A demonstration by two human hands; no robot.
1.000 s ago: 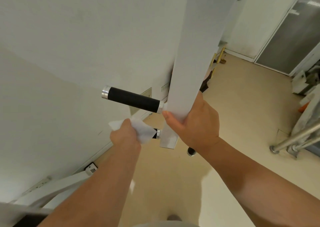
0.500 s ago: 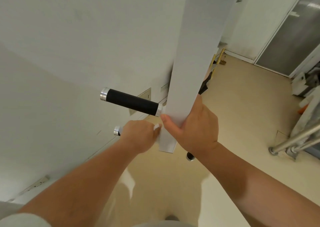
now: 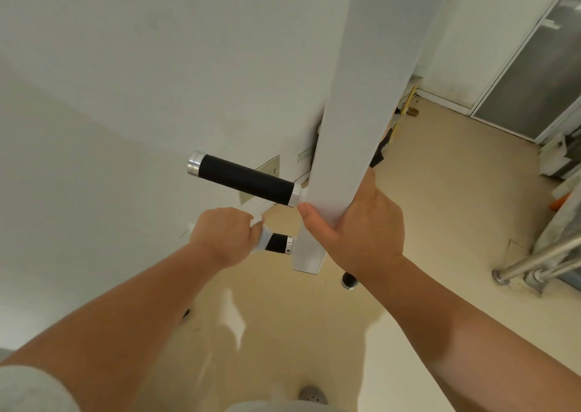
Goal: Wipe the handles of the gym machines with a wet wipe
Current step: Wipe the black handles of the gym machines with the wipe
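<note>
Floor [image 3: 440, 210] of pale beige fills the lower and right parts of the frame and meets a white wall [image 3: 125, 81] that takes up the whole left side. A white post [image 3: 361, 97] of the gym machine runs down the middle, its cut lower end hanging above the floor. From its left side an upper handle [image 3: 245, 179] with a black grip and silver caps sticks out towards the wall, bare and untouched. Just below it, the left hand [image 3: 224, 235] has its fingers curled round the wet wipe [image 3: 263, 238], which is wrapped over the outer part of the lower handle [image 3: 279, 243]; only the short black stretch next to the post shows. The right hand [image 3: 361, 232] grips the post, thumb pressed on the front face, fingers hidden behind. A third handle end [image 3: 349, 280] peeks out under the right wrist. Chrome bars [image 3: 540, 259] stand at the right edge, well apart, with a frosted door [image 3: 534, 75] in the upper right. Open floor lies between post and bars.
</note>
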